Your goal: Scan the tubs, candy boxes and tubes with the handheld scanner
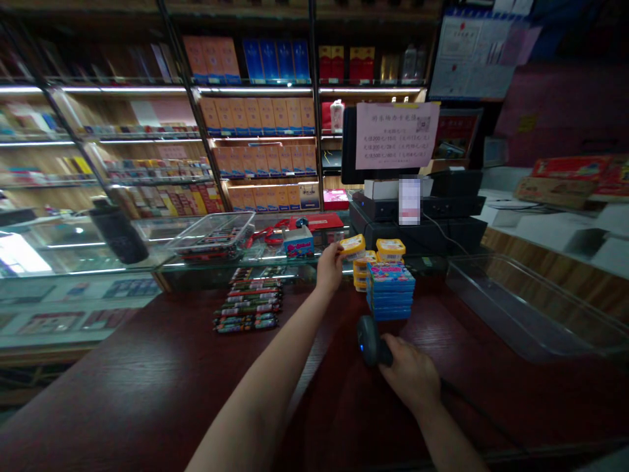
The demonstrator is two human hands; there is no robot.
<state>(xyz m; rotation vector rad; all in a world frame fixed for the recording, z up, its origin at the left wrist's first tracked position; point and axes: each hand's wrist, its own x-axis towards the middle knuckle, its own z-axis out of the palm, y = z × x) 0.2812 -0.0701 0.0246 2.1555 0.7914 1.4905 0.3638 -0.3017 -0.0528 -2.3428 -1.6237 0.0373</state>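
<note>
In the head view, pinched a yellow tub (353, 244) by its left end in the left hand (329, 267), close by the stacked tubs (360, 280); gripped a scanner (367, 341) in the right hand (413, 373), nearer and slightly right of the tub.

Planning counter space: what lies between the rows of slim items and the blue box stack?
In the head view, the left forearm crosses there over bare brown countertop.
</note>
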